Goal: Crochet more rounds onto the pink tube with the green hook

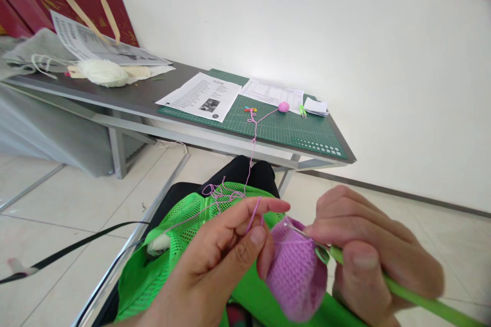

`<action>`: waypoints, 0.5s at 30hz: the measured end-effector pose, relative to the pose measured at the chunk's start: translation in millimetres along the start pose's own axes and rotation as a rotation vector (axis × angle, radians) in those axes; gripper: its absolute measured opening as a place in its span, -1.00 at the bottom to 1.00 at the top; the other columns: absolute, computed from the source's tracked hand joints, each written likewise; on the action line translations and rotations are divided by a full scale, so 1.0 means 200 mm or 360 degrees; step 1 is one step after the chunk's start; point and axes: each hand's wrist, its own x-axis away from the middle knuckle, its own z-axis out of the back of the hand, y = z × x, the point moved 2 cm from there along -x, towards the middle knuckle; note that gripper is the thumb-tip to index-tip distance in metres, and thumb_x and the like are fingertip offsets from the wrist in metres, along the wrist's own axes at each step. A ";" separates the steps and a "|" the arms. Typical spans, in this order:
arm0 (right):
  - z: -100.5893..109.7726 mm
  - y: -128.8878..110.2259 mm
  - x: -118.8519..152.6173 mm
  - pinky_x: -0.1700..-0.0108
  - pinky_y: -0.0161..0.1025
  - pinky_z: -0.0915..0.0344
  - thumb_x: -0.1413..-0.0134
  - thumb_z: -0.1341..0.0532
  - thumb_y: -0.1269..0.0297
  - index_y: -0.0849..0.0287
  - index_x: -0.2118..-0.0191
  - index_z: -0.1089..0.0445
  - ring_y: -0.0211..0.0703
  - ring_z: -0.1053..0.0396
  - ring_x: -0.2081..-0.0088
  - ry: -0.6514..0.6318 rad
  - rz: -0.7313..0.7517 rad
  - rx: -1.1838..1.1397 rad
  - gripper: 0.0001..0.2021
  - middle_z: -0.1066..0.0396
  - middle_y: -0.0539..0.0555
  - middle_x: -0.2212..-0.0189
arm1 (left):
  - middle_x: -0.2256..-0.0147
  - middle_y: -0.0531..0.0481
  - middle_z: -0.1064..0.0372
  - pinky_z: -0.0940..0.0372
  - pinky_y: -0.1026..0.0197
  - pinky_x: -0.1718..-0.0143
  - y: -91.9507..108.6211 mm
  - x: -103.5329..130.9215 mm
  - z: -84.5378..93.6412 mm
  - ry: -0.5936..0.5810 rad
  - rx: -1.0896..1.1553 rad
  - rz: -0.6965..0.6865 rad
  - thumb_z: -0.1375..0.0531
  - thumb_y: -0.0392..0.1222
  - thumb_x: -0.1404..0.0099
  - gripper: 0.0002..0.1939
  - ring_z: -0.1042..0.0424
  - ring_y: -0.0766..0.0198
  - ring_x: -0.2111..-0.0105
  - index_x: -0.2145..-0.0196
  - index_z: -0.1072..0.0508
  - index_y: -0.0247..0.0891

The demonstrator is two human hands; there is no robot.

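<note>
A purple crocheted piece (293, 273), cup-shaped, hangs between my hands above my lap. My left hand (233, 248) has its index finger stretched out with pink yarn looped round it, while its thumb and other fingers close on the yarn beside the piece. In my right hand (368, 250) is a crochet hook with a green handle (425, 304); its metal tip lies at the top edge of the piece. A green stitch marker (322, 254) sits at that edge. Loose pink yarn (220, 191) tangles on the lap and runs up to the table.
On the grey table's green cutting mat (276, 130) lie printed sheets (203, 94), a small pink ball (283, 107), colored markers (250, 109), green snips (303, 111) and white paper (316, 106). White yarn (103, 72) and red bags (76, 2) are at the left.
</note>
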 end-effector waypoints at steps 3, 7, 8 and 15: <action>-0.03 0.01 0.00 0.46 -0.21 -0.24 -0.45 -0.06 0.40 0.21 0.34 -0.43 -0.27 -0.27 0.50 0.0002 -0.0245 -0.0323 -0.70 -0.34 -0.01 0.53 | 0.28 0.09 -0.50 -0.27 0.35 0.31 0.01 0.00 -0.01 0.0051 -0.0063 -0.0123 -0.32 -0.01 -0.45 -0.72 -0.31 0.35 0.38 -0.09 -0.64 0.19; -0.08 0.01 0.01 0.45 -0.25 -0.18 -0.37 -0.13 0.44 0.24 0.39 -0.39 -0.31 -0.21 0.48 -0.0012 -0.0306 -0.0466 -0.75 -0.32 -0.03 0.54 | 0.08 0.07 -0.49 -0.11 0.37 0.53 0.00 -0.01 -0.01 0.0016 -0.0162 -0.0197 -0.42 -0.09 -0.35 -0.41 -0.05 0.45 0.52 -0.26 -0.46 0.38; -0.08 0.01 0.01 0.46 -0.26 -0.17 -0.36 -0.14 0.45 0.24 0.40 -0.39 -0.32 -0.21 0.48 -0.0012 -0.0303 -0.0463 -0.76 -0.32 -0.03 0.54 | 0.08 0.08 -0.50 -0.09 0.38 0.53 0.00 -0.01 -0.01 -0.0014 -0.0155 -0.0212 -0.41 -0.12 -0.36 -0.36 -0.04 0.46 0.53 -0.28 -0.41 0.45; -0.06 -0.02 -0.03 0.49 -0.25 -0.20 -0.21 -0.13 0.58 0.24 0.40 -0.39 -0.31 -0.22 0.52 -0.0005 -0.0160 -0.0229 -0.80 -0.33 -0.03 0.56 | 0.23 0.14 -0.48 0.11 0.41 0.60 0.02 -0.03 -0.01 -0.0094 -0.0217 -0.0228 -0.38 -0.23 -0.41 -0.23 0.04 0.51 0.56 -0.33 -0.25 0.60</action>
